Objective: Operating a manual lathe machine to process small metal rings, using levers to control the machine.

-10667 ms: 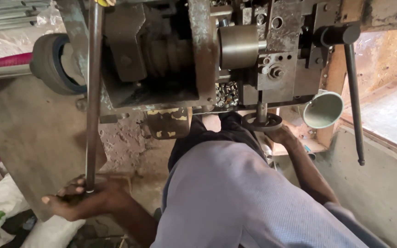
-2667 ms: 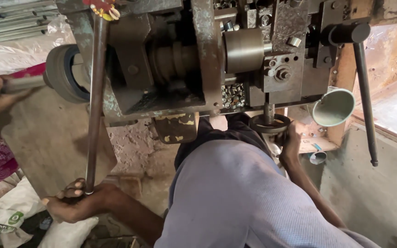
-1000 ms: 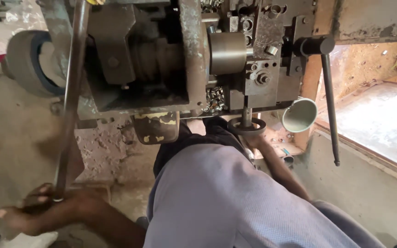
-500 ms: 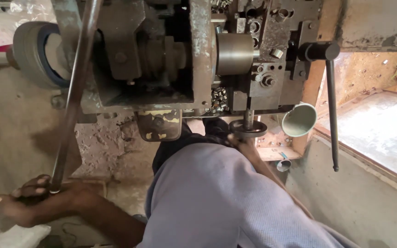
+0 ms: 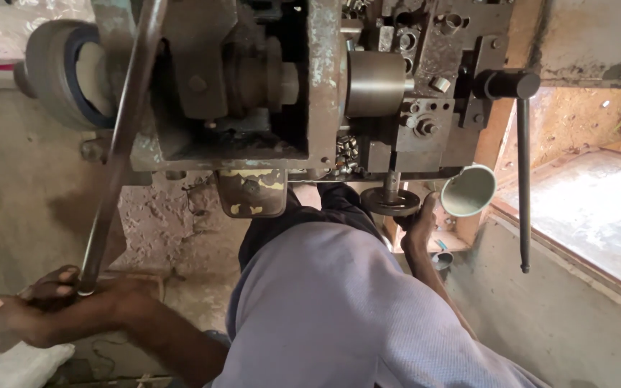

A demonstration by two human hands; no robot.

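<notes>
fingers of left hand [image 5: 52, 309] curl closed around the foot of the long steel lever [image 5: 120, 144], now sitting lower than half a second ago. right hand [image 5: 420, 223] fingers press up under the round die plate [image 5: 391, 201]; grip unclear. green funnel [image 5: 468, 190] just right of them.

A worn wheel [image 5: 62, 72] with a dark rubber rim sits at the machine's upper left, its hub pale. Near the middle a smooth steel cylinder [image 5: 375, 82] juts from the block, with small bolts [image 5: 346, 149] heaped just below it. A pale green funnel [image 5: 468, 190] tilts at the right — open mouth toward the camera. Beside it a thin dark handle rod [image 5: 523, 183] hangs from a black knob [image 5: 508, 85]. A yellow-flecked plate [image 5: 251, 192] hangs beneath the frame, and bare concrete floor [image 5: 16, 187] spreads to the left.
</notes>
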